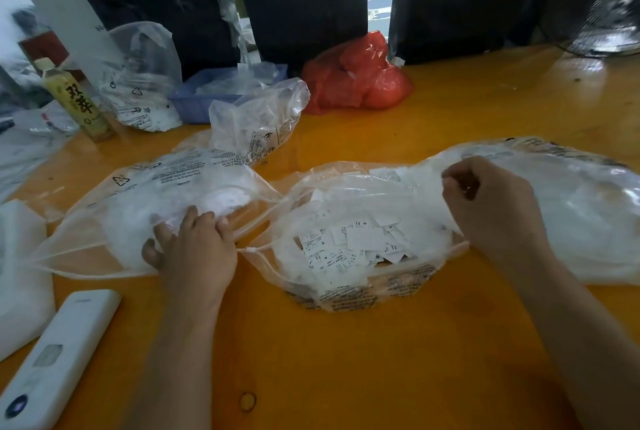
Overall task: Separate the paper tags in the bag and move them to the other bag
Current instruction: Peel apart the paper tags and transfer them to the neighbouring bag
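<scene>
Clear, crinkled plastic covers much of a glossy orange-yellow wooden table (346, 360). In the middle sits an open transparent zip bag printed with black warning text (349, 256), holding a loose heap of small white rectangular paper tags (353, 246) marked with tiny black print and size letters. The tags lie jumbled, overlapping at all angles. To its left, touching it, lies a second transparent zip bag with a recycling symbol (166, 194), hazy white inside; what it contains cannot be made out. The left hand (194, 249) rests on this bag's near edge, fingers spread and pressing down on the plastic. The right hand (491, 204) hovers at the far right rim of the middle bag, fingers curled, pinching thin white material; whether that is plastic or tags cannot be told. Farther back stand a red plastic bag (360, 76), a blue plastic tray (197, 100) and a yellow-labelled drink bottle (76, 100). A white oblong device (59, 360) lies at the near left.
</scene>
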{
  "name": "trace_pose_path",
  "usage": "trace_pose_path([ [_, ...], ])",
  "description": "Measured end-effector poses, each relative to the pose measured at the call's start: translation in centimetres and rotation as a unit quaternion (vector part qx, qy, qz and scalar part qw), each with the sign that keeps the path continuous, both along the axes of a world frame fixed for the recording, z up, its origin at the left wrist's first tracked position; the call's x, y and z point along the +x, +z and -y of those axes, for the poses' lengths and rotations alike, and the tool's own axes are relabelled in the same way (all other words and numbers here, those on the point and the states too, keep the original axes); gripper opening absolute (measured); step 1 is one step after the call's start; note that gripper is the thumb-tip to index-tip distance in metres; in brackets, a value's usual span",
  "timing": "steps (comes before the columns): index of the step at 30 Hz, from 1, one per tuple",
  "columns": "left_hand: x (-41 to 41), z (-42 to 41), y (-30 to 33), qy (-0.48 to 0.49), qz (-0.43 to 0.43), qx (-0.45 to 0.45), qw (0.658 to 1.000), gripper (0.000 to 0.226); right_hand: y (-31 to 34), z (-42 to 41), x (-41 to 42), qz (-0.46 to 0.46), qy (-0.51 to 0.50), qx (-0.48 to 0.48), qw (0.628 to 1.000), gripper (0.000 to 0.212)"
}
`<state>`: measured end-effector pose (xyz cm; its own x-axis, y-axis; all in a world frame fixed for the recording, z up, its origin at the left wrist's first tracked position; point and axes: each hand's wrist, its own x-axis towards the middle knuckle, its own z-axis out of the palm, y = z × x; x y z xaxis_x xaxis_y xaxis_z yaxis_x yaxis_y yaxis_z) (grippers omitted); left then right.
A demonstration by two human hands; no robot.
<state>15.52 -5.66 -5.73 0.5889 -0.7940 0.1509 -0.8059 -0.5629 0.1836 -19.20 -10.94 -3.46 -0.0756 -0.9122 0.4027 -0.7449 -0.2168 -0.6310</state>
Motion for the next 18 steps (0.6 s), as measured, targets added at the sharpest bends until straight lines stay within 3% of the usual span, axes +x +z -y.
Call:
trace_pose_path([
  [3, -0.1, 0.1, -0.1, 0.022, -0.001, -0.012, 1.0, 0.053, 0.2, 1.2, -2.5, -0.167, -0.071, 0.033, 0.983, 0.02],
  [8, 0.0, 0.1, -0.1, 0.028, 0.001, -0.063, 0.998, 0.051, -0.4, 2.3, -6.1, -0.299, -0.122, 0.182, 0.929, 0.027],
  [11, 0.1, 0.0, -0.2, 0.039, 0.021, -0.134, 0.99, 0.053, -0.5, 2.3, -6.4, -0.29, -0.129, 0.224, 0.922, 0.024],
  [14, 0.1, -0.2, -0.2, 0.03, 0.042, -0.215, 0.975, 0.059, -0.1, 2.6, -6.2, -0.277, -0.149, 0.188, 0.93, 0.022],
  [18, -1.3, -0.3, 0.1, -0.019, 0.043, -0.294, 0.955, 0.062, 0.6, 2.1, -5.3, -0.221, -0.141, 0.129, 0.957, 0.048],
])
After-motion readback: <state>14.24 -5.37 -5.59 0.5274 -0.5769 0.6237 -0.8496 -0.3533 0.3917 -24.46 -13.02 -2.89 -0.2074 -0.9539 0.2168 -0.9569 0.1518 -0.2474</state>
